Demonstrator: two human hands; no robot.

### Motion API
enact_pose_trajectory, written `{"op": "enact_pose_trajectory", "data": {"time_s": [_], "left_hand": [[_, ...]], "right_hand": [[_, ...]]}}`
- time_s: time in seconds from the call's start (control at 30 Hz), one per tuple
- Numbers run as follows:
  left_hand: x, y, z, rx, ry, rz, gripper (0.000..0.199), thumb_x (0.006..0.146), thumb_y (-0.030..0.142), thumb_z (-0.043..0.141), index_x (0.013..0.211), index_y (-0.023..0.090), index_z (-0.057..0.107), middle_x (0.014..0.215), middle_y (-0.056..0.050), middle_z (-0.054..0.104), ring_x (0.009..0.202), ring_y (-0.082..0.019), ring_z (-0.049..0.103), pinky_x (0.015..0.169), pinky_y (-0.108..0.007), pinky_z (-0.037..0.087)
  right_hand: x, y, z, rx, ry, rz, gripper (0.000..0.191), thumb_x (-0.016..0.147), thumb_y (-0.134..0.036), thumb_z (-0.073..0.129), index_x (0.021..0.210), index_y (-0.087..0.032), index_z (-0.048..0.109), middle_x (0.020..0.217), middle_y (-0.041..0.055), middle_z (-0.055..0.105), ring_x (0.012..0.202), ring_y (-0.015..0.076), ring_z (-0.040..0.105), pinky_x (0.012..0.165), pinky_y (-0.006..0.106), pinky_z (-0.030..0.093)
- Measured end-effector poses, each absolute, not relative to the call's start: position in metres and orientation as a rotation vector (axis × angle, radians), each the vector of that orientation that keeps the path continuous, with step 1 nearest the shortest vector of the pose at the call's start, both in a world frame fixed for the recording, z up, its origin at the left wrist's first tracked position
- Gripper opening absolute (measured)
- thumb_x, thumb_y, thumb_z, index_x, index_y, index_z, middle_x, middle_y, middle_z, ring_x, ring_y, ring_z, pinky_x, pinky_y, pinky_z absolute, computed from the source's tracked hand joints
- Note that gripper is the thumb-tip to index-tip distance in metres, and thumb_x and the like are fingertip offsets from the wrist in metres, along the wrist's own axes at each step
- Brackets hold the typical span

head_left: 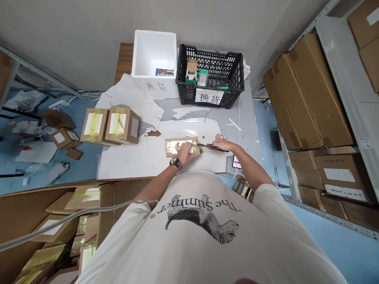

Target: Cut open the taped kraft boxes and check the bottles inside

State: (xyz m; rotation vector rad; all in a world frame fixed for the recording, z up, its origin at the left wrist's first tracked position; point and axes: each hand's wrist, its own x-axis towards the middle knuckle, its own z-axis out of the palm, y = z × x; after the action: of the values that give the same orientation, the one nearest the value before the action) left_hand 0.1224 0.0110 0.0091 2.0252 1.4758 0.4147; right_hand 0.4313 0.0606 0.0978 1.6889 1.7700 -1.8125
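A small taped cardboard box [171, 146] lies on the white-covered table [130, 163] in front of me. My left hand [185, 153], with a watch on its wrist, presses on the right part of this box with bent fingers. To the right, my right hand [222, 144] is wrapped round a red and black utility knife [209, 146]. The knife's blade points left and meets the right end of the box. Fine detail at the blade tip is too small to tell.
Two taped boxes [120, 125] stand at the table's left. Behind are a white foam bin [155, 51] and a black crate [210, 90]. A phone [237, 162] with a cable lies at the right edge. Shelves of cartons [319, 90] rise right; a large carton of boxes is lower left.
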Motion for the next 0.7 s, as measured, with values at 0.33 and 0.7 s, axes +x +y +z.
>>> {"op": "enact_pose_trajectory", "data": {"time_s": [0.33, 0.7], "left_hand": [[0.123, 0.005, 0.011, 1.998, 1.484, 0.441, 0.044, 0.088, 0.04, 0.091, 0.128, 0.029, 0.075, 0.132, -0.01, 0.075, 0.128, -0.037, 0.067, 0.137, -0.067, 0.012], [0.122, 0.007, 0.009, 2.018, 1.491, 0.435, 0.045, 0.085, 0.041, 0.094, 0.126, 0.031, 0.077, 0.131, -0.01, 0.075, 0.134, -0.038, 0.064, 0.138, -0.066, 0.014]], "right_hand": [[0.432, 0.096, 0.087, 1.517, 1.778, -1.677, 0.037, 0.105, -0.053, 0.064, 0.086, -0.022, 0.068, 0.061, 0.0003, 0.066, 0.057, 0.0163, 0.059, 0.06, 0.026, 0.045], [0.428, 0.094, 0.083, 1.495, 2.071, -1.395, 0.049, 0.101, -0.07, 0.065, 0.099, -0.022, 0.077, 0.062, -0.0033, 0.063, 0.068, 0.0167, 0.058, 0.07, 0.025, 0.04]]}}
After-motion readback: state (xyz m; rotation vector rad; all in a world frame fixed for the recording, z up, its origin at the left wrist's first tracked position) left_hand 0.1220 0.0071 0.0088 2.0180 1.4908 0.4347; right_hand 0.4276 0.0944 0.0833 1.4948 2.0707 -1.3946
